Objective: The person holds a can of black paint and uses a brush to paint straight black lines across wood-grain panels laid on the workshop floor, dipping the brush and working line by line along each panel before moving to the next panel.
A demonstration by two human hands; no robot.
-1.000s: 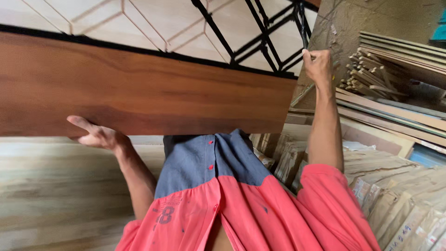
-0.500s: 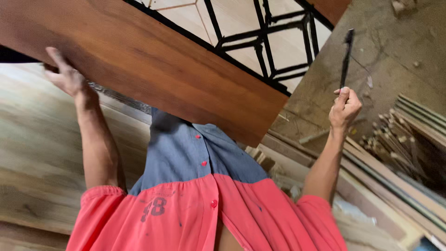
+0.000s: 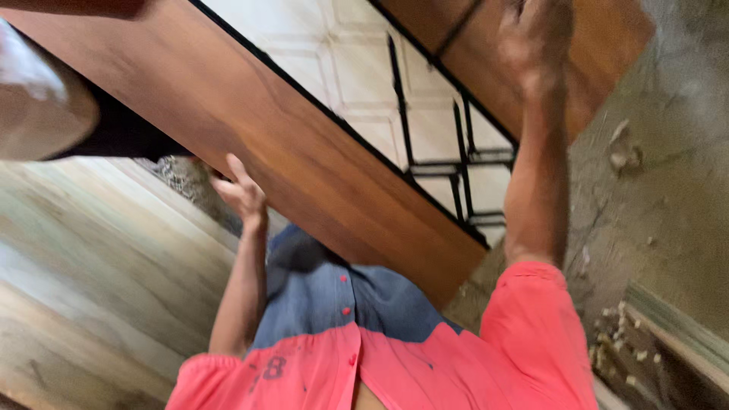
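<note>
Head view: left hand (image 3: 241, 191) open under brown board (image 3: 250, 129).

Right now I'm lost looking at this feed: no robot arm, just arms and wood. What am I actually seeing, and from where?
There is no machine here. One camera sits on a person's head and looks down along their body, so the pink and blue shirt fills the bottom. The left hand is open, fingers spread, under the lower edge of a long reddish-brown board that runs slanted across the view. The right hand is raised near the top, blurred, at a second brown panel; its grip cannot be made out. Behind the board is a white tiled surface with a black metal frame. Pale wooden sheets lie left, and a dusty floor right.
</note>
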